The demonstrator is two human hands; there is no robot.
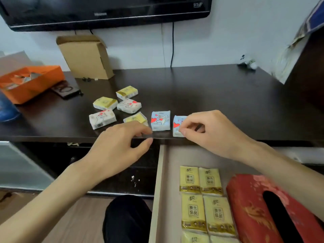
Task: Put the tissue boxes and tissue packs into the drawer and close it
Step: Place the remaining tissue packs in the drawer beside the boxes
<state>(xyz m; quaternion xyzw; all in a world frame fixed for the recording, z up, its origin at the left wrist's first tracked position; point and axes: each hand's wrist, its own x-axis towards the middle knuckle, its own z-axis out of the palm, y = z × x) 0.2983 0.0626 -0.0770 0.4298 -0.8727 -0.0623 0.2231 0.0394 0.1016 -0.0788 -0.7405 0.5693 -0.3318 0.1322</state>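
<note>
Dark wood fills my view: a table [210, 95] under a wall-mounted television [105, 11]. At far left I see an orange box [35, 81] and a cardboard box [85, 57]. Seven small tissue packs [129, 105] lie scattered near the table's near edge. My left hand [121, 146] hovers just beside a yellow pack [135, 118], fingers [145, 130] apart and empty. My right hand [208, 132] pinches a blue pack [178, 126]. Near right, the open drawer [158, 190] holds flat yellow packs [199, 199] beside a red tissue box [254, 207].
</note>
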